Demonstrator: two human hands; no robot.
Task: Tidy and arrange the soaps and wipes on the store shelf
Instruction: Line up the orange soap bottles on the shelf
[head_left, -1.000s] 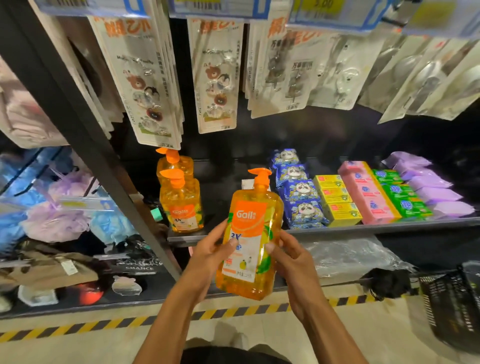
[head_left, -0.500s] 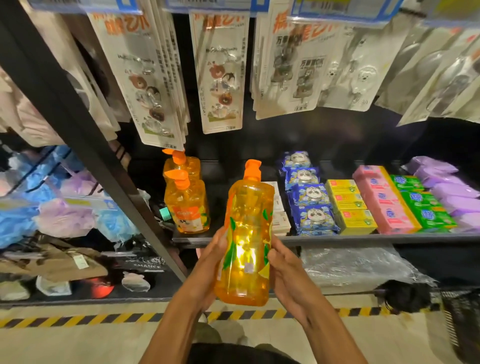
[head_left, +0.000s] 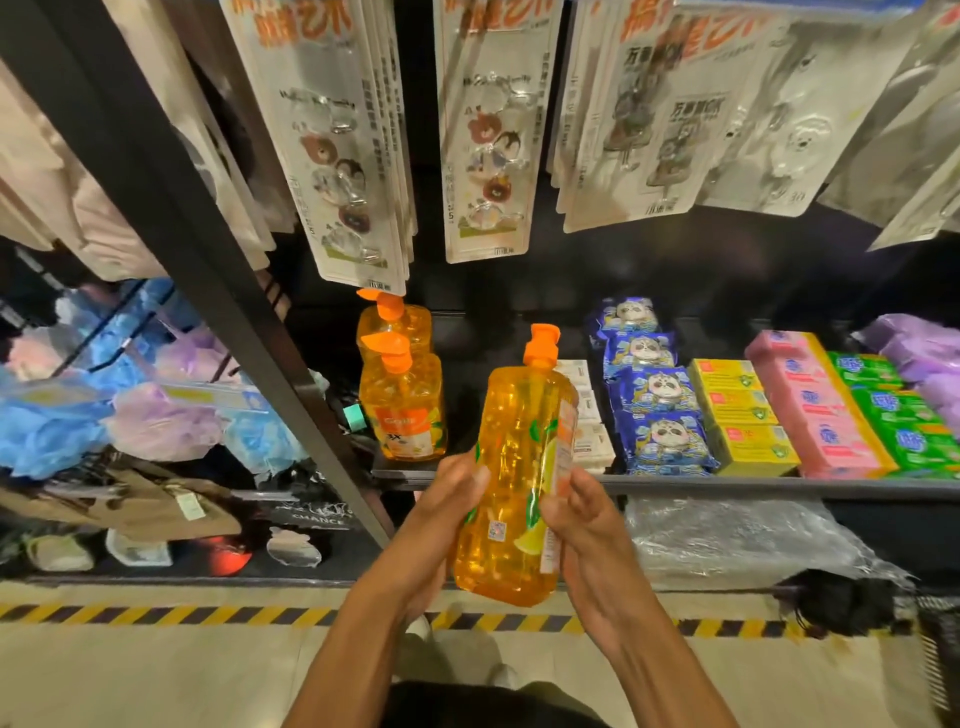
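Note:
I hold an orange pump bottle of liquid soap (head_left: 514, 483) upright in front of the shelf, its label turned toward the right. My left hand (head_left: 447, 514) grips its left side and my right hand (head_left: 582, 530) its right side. Two more orange soap bottles (head_left: 402, 405) stand on the shelf (head_left: 727, 486) at the left, one behind the other. To the right lie white soap boxes (head_left: 587, 415), blue panda wipe packs (head_left: 654, 395), yellow soap boxes (head_left: 737, 410), pink soap boxes (head_left: 815, 410), green soap boxes (head_left: 893, 410) and purple packs (head_left: 924, 353), each in a row.
Carded hook packs (head_left: 488, 135) hang low above the shelf. A slanted black upright (head_left: 208, 270) divides it from bath sponges (head_left: 156, 415) at the left. Crumpled clear plastic (head_left: 737, 535) lies under the shelf. A black-and-yellow striped line (head_left: 156, 613) runs along the floor.
I have turned the bottle in my hands, so its front label now points right instead of at me. The view has moved closer to the shelf.

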